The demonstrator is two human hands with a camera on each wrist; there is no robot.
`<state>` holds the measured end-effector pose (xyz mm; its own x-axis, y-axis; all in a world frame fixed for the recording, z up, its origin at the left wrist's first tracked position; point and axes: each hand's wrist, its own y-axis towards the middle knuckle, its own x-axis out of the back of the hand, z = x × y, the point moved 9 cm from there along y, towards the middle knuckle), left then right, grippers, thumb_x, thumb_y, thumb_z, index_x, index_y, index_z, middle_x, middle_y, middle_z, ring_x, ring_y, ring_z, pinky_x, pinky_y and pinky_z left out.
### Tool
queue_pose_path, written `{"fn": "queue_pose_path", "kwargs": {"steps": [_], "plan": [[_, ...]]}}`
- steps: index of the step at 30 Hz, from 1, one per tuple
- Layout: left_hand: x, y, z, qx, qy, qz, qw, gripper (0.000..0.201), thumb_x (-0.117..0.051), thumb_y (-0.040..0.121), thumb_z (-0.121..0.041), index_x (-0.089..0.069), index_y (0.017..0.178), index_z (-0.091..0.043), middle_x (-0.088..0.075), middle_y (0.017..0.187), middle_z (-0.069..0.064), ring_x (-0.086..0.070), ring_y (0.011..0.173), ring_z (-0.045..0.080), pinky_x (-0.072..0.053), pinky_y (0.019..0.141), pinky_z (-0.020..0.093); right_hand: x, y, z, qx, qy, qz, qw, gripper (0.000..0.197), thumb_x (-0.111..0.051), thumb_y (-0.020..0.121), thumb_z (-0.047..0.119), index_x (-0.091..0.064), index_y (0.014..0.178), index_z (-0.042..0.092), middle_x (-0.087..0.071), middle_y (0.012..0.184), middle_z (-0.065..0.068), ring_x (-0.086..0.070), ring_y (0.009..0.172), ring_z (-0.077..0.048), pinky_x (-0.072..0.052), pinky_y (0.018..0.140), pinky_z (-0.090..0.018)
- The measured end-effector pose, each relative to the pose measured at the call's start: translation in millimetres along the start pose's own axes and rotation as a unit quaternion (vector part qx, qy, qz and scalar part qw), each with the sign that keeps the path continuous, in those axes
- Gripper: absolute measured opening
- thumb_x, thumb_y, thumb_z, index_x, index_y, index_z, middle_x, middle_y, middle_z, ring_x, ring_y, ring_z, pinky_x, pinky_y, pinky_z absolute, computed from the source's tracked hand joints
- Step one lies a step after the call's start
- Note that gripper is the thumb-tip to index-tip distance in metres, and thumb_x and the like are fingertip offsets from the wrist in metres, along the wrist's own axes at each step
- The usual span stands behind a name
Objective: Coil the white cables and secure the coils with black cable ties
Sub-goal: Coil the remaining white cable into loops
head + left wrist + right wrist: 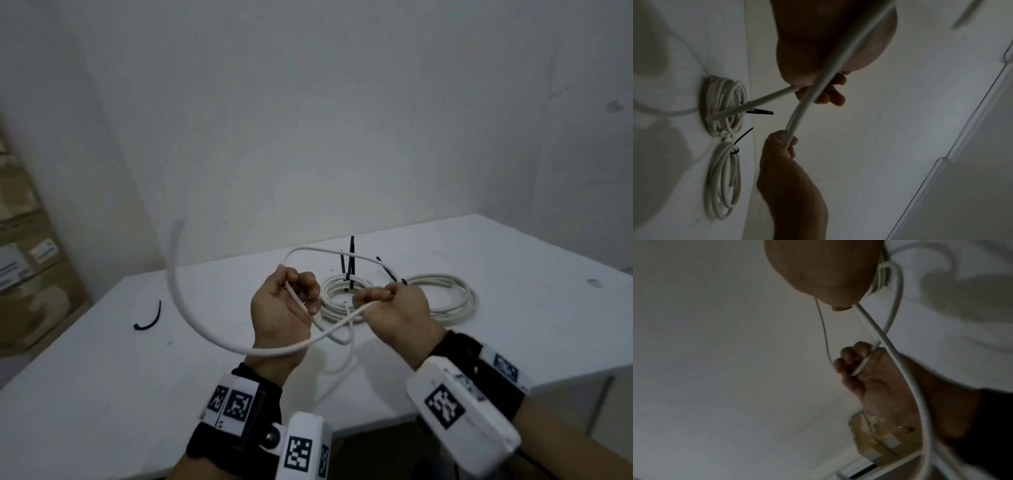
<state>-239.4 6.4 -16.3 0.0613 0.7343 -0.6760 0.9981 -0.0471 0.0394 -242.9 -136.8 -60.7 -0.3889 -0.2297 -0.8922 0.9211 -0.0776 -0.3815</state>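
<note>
Both hands are raised above the white table (102,394), each closed around the same loose white cable (191,320). My left hand (301,291) grips it with curled fingers (830,91), palm toward me. My right hand (380,298) clamps a crossing strand in its fist (781,146). One loop arches between the hands; a long end sweeps out to the left, blurred. Behind the hands lie two coiled white cables, the left coil (337,303) with a black tie (351,260) standing up and the right coil (452,294) with a black tie (390,272).
A loose black cable tie (149,320) lies on the table at the left. Cardboard boxes (27,274) are stacked against the wall beyond the table's left edge. A white wall rises close behind the table.
</note>
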Motion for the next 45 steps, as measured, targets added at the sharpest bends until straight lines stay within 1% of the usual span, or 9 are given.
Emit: {"fn": "queue_pose_path", "kwargs": {"steps": [7, 12, 19, 24, 28, 31, 36, 40, 45], "plan": [[7, -3, 11, 0.010, -0.144, -0.016, 0.989, 0.041, -0.028, 0.100, -0.026, -0.046, 0.066, -0.012, -0.072, 0.080, 0.017, -0.072, 0.074, 0.029, -0.050, 0.080, 0.038, -6, 3, 6, 0.018, -0.013, -0.027, 0.999, 0.034, -0.014, 0.089, -0.001, -0.031, 0.064, 0.013, -0.029, 0.025, -0.002, -0.029, 0.042, -0.015, -0.036, 0.058, -0.028], [23, 4, 2, -0.004, -0.099, -0.138, 0.985, 0.044, -0.021, 0.099, -0.033, -0.036, 0.061, -0.016, -0.034, 0.043, 0.000, -0.029, 0.029, 0.014, -0.026, 0.039, 0.018, 11, 9, -18, -0.007, -0.057, -0.032, 0.998, 0.031, -0.024, 0.093, 0.003, -0.033, 0.065, 0.013, -0.033, 0.049, -0.003, -0.032, 0.051, -0.015, -0.045, 0.069, -0.036], [37, 19, -27, 0.045, 0.112, -0.148, 0.982, 0.055, -0.022, 0.097, -0.060, -0.034, 0.061, -0.020, -0.024, 0.039, -0.004, -0.014, 0.028, 0.010, -0.011, 0.036, 0.010, 11, -17, -17, -0.103, -0.353, 0.037, 0.929, 0.021, -0.047, 0.095, 0.017, -0.052, 0.085, -0.001, -0.057, 0.080, -0.018, -0.060, 0.072, -0.029, -0.051, 0.076, -0.037], [19, 26, -80, 0.026, 0.327, -0.061, 0.943, 0.054, -0.032, 0.090, -0.067, -0.030, 0.060, -0.023, -0.022, 0.042, -0.007, -0.014, 0.032, 0.008, -0.013, 0.035, 0.012, -31, -43, 21, 0.042, -0.756, 0.138, 0.639, 0.029, -0.055, 0.091, 0.034, -0.062, 0.082, 0.007, -0.070, 0.063, -0.007, -0.062, 0.045, -0.020, -0.033, 0.034, -0.018], [-10, 23, -94, 0.035, 0.476, 0.024, 0.878, 0.053, -0.043, 0.092, -0.060, -0.030, 0.057, -0.023, -0.020, 0.049, -0.005, -0.013, 0.040, 0.011, -0.013, 0.039, 0.017, -130, -95, 36, 0.439, -0.770, 0.226, 0.404, 0.038, -0.068, 0.079, 0.044, -0.057, 0.106, 0.020, -0.060, 0.098, 0.005, -0.056, 0.086, -0.009, -0.044, 0.072, -0.020], [-35, 14, -91, 0.024, 0.522, 0.079, 0.849, 0.050, -0.044, 0.095, -0.051, -0.035, 0.056, -0.021, -0.022, 0.050, -0.004, -0.013, 0.043, 0.011, -0.011, 0.042, 0.021, -161, -97, 1, 0.430, -0.812, 0.278, 0.280, 0.074, -0.063, 0.077, 0.057, -0.037, 0.136, 0.021, -0.048, 0.134, -0.002, -0.046, 0.121, -0.018, -0.039, 0.100, -0.035], [-46, 4, -96, -0.004, 0.528, 0.116, 0.841, 0.048, -0.045, 0.096, -0.048, -0.045, 0.055, -0.021, -0.028, 0.051, -0.002, -0.017, 0.044, 0.012, -0.014, 0.041, 0.022, -165, -69, -41, 0.267, -0.808, 0.361, 0.381, 0.031, -0.049, 0.095, 0.038, -0.059, 0.107, 0.011, -0.067, 0.088, -0.005, -0.066, 0.080, -0.020, -0.050, 0.074, -0.030], [-34, -2, -118, -0.078, 0.556, 0.091, 0.822, 0.044, -0.046, 0.096, -0.042, -0.060, 0.073, -0.008, -0.068, 0.065, 0.012, -0.053, 0.048, 0.019, -0.038, 0.042, 0.025, -154, -53, -43, 0.211, -0.778, 0.371, 0.462, 0.037, -0.044, 0.097, 0.038, -0.060, 0.080, 0.009, -0.057, 0.060, -0.006, -0.057, 0.049, -0.021, -0.050, 0.054, -0.029], [4, -2, -143, -0.094, 0.452, 0.036, 0.886, 0.041, -0.048, 0.096, -0.036, -0.060, 0.076, -0.002, -0.074, 0.086, 0.018, -0.068, 0.065, 0.023, -0.052, 0.047, 0.028, -127, -26, -9, 0.116, -0.685, 0.367, 0.619, 0.032, -0.047, 0.097, 0.037, -0.055, 0.084, 0.009, -0.035, 0.061, 0.001, -0.036, 0.046, -0.011, -0.041, 0.046, -0.025]]}}
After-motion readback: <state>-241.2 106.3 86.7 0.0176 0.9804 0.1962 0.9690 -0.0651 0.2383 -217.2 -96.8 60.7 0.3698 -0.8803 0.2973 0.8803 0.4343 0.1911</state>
